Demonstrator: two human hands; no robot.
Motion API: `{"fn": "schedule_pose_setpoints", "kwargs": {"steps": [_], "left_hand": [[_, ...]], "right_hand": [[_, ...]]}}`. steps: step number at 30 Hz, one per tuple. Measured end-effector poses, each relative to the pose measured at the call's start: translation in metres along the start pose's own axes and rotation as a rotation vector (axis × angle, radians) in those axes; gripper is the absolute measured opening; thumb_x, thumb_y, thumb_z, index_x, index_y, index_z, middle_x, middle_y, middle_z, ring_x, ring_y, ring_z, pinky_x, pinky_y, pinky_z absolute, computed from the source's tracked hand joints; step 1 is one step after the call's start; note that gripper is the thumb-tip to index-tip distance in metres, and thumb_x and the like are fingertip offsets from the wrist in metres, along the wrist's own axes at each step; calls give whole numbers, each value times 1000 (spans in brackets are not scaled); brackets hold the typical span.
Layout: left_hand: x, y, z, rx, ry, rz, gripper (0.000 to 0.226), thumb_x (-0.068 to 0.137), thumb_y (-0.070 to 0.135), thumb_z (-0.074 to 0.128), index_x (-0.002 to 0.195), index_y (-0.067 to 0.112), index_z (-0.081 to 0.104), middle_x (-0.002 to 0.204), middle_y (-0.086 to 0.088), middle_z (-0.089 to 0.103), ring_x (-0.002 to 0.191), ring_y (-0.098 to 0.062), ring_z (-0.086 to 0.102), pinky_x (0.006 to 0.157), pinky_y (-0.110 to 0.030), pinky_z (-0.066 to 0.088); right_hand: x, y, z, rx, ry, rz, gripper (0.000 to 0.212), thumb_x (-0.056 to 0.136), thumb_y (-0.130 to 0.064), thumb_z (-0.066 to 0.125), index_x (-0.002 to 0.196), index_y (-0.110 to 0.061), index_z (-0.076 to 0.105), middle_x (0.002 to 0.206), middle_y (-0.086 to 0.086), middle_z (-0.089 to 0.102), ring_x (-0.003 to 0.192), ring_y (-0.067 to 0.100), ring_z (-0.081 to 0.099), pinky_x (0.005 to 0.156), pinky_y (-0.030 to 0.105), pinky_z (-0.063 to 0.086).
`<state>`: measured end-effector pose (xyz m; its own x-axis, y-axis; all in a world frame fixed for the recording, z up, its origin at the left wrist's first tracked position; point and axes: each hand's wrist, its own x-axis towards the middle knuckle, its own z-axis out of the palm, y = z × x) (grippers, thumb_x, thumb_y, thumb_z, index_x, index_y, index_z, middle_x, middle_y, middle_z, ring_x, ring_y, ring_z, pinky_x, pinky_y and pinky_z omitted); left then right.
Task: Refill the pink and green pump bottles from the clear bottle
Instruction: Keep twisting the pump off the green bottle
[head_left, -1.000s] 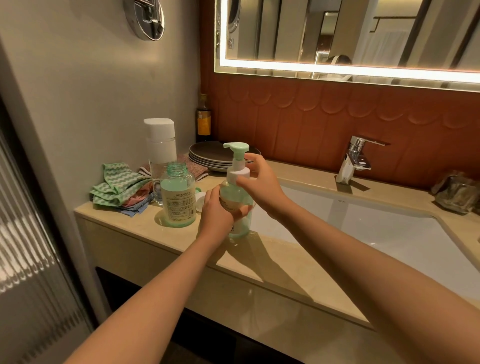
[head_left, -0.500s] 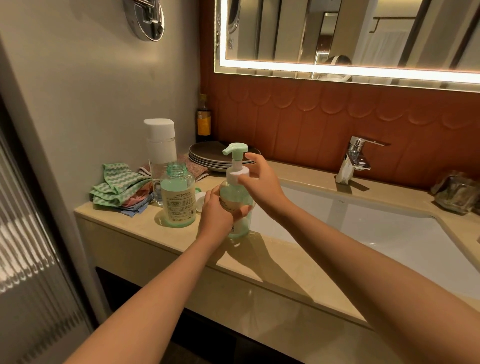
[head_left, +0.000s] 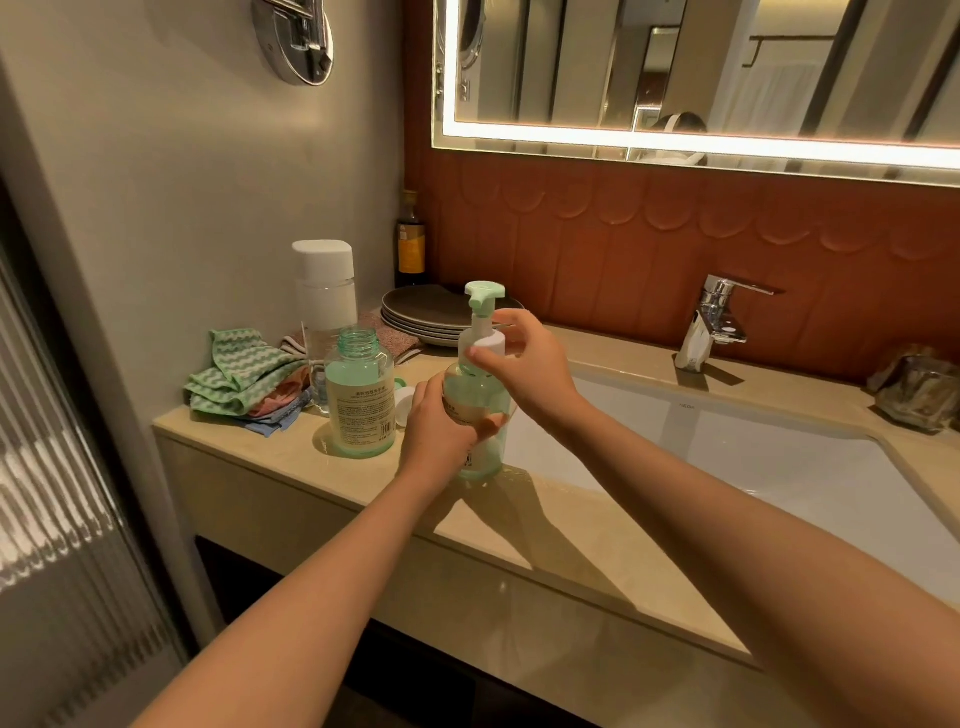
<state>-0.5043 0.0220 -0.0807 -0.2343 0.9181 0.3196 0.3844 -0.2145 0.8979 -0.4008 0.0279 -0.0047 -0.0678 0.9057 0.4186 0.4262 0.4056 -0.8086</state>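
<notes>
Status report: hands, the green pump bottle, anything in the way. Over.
Left hand grips green pump bottle, upright on counter. Right hand pinches its white collar. Clear bottle uncapped, standing close beside left hand.

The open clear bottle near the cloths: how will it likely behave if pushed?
The clear bottle looks mostly full, so probably heavy and steady on its wide base. Its neck is uncapped, so its contents would likely spill if tipped.

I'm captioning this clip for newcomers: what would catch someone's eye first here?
The green pump bottle on the counter beside the sink: the left hand grips its body while the right hand pinches its white collar. Just left stands an uncapped clear bottle of green liquid.
</notes>
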Motion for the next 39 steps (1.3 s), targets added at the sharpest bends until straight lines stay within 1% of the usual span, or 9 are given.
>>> {"fn": "schedule_pose_setpoints", "kwargs": {"steps": [4, 8, 11, 16, 19, 25, 31, 37, 39], "left_hand": [[6, -3, -1, -11, 6, 5, 78, 69, 28, 81, 134, 17, 41, 124, 0, 46, 114, -16, 46, 92, -30, 44], [17, -6, -4, -34, 14, -9, 76, 70, 26, 81, 133, 16, 40, 124, 1, 44, 113, -14, 45, 91, -28, 42], [28, -8, -4, -70, 39, -39, 78, 69, 23, 81, 135, 15, 39, 127, -1, 43, 115, -16, 44, 94, -29, 41], [53, -17, 3, -83, 116, -66, 84, 66, 25, 83, 136, 15, 38, 131, -4, 43, 122, -22, 43, 103, -41, 40], [69, -23, 11, -74, 129, -104, 96, 65, 30, 83, 144, 17, 29, 142, -4, 37, 131, -23, 36, 107, -46, 36], [95, -24, 24, -63, 205, -128, 95, 69, 28, 81, 146, 18, 25, 146, -4, 34, 133, -23, 33, 109, -45, 32], [105, -26, 29, -84, 208, -122, 99, 69, 29, 81, 147, 20, 20, 148, -3, 33, 135, -24, 32, 109, -48, 32], [97, -15, 24, -108, 183, -37, 105, 72, 23, 80, 149, 21, 9, 154, -3, 23, 139, -20, 25, 106, -30, 27], [91, -4, 21, -100, 177, -15, 106, 73, 24, 79, 150, 22, 5, 156, -2, 18, 141, -19, 21, 105, -29, 26]], "right_hand": [[17, -12, -15, 164, 36, -7, 55, 81, -23, 71, 130, -12, 48, 105, -2, 59, 90, 8, 57, 70, 17, 46], [47, -20, -39, 299, 148, 9, 50, 82, -27, 69, 125, -12, 50, 116, 5, 60, 102, 16, 60, 85, 29, 51], [66, -16, -57, 361, 226, -3, 37, 82, -29, 69, 114, -16, 54, 112, 4, 62, 102, 17, 62, 86, 31, 52], [84, 27, -72, 439, 397, 234, 30, 84, -29, 67, 107, -12, 60, 107, 5, 65, 95, 16, 63, 84, 30, 53], [87, 69, -62, 246, 302, 376, 26, 82, -30, 69, 99, -12, 60, 103, 9, 65, 92, 21, 63, 80, 34, 54], [95, 111, -8, 115, 1, 637, 45, 79, -34, 71, 111, -6, 58, 103, 9, 58, 86, 20, 57, 58, 24, 50], [115, 126, 31, 4, -42, 617, 48, 81, -45, 67, 103, -4, 59, 95, 10, 63, 68, 17, 60, 69, 29, 55], [111, 120, 40, -4, -38, 558, 47, 92, -45, 51, 100, 0, 63, 77, 10, 61, 68, 20, 60, 77, 34, 55], [104, 113, 35, 11, -46, 551, 45, 94, -43, 49, 102, -1, 62, 84, 10, 61, 77, 22, 61, 79, 35, 55]]}}
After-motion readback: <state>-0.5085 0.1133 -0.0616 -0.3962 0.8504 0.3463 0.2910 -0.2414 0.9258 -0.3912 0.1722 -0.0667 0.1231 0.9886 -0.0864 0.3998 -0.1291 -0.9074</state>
